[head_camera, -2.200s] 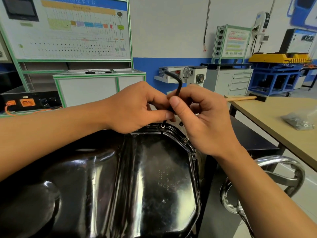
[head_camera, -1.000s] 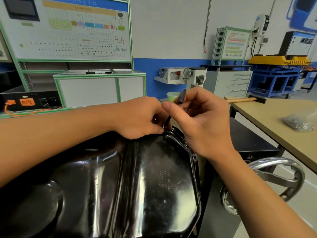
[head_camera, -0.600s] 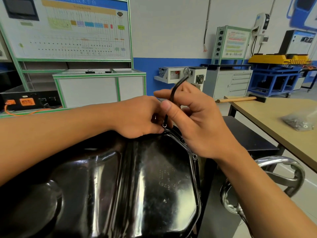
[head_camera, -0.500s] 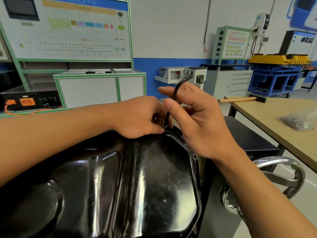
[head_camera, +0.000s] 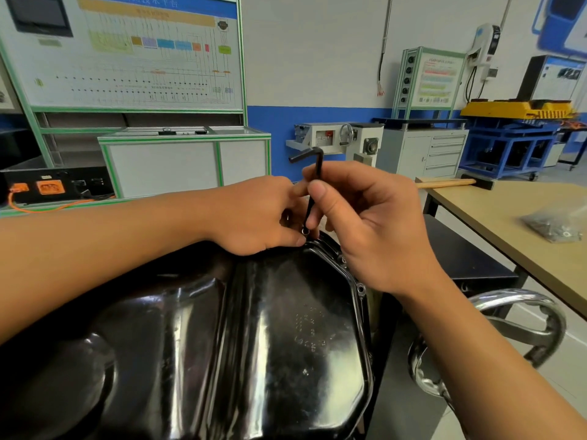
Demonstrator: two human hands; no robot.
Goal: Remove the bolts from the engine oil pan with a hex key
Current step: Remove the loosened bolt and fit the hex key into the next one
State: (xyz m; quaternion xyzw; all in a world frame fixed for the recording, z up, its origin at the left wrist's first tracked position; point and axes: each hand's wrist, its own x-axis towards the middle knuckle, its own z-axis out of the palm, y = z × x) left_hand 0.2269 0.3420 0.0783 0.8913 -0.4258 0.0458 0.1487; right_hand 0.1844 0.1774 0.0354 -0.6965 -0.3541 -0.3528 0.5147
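Right hand (head_camera: 374, 230) pinches the hex key (head_camera: 318, 166) by its upright shaft, between thumb and fingers.
Left hand (head_camera: 257, 214) closes curled fingers round the key's lower end, whose tip sits in a bolt (head_camera: 305, 231) on the far rim of the oil pan (head_camera: 254, 344); the key's short arm points left.

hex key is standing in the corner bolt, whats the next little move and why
Probably twirl the hex key between the right hand's thumb and fingers to back the bolt out. The key stands upright with its tip in the bolt at the oil pan's far corner, pinched mid-shaft, and the left hand rests right beside the bolt, seemingly ready to take it.
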